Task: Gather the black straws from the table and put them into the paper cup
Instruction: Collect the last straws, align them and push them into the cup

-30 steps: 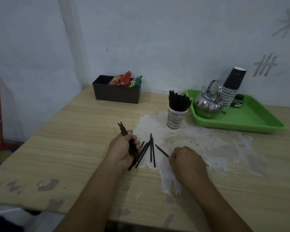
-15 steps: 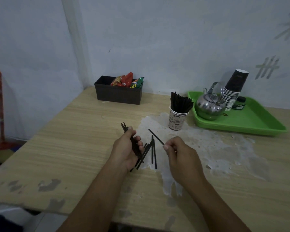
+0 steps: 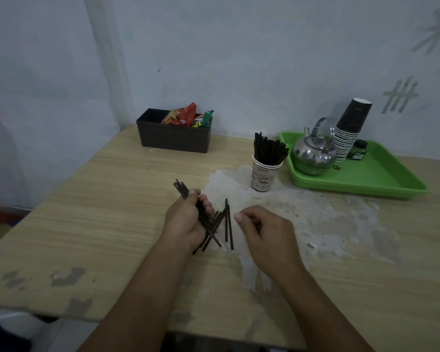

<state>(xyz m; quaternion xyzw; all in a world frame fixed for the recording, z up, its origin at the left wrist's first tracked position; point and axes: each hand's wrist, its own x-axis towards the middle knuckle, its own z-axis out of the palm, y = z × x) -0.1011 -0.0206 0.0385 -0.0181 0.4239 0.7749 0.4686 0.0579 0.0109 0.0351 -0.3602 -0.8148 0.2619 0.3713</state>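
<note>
A: What are the fingers doing?
B: The left hand is curled round a bundle of black straws, their ends poking out above the thumb. The right hand has its fingers bent; whether they pinch anything, I cannot tell.
A: And the loose ones?
B: A few loose straws lie on the table between the hands, some crossing under the left palm.
A: The cup?
B: The paper cup stands upright beyond them, already holding many straws, just beside a green tray with a kettle.
</note>
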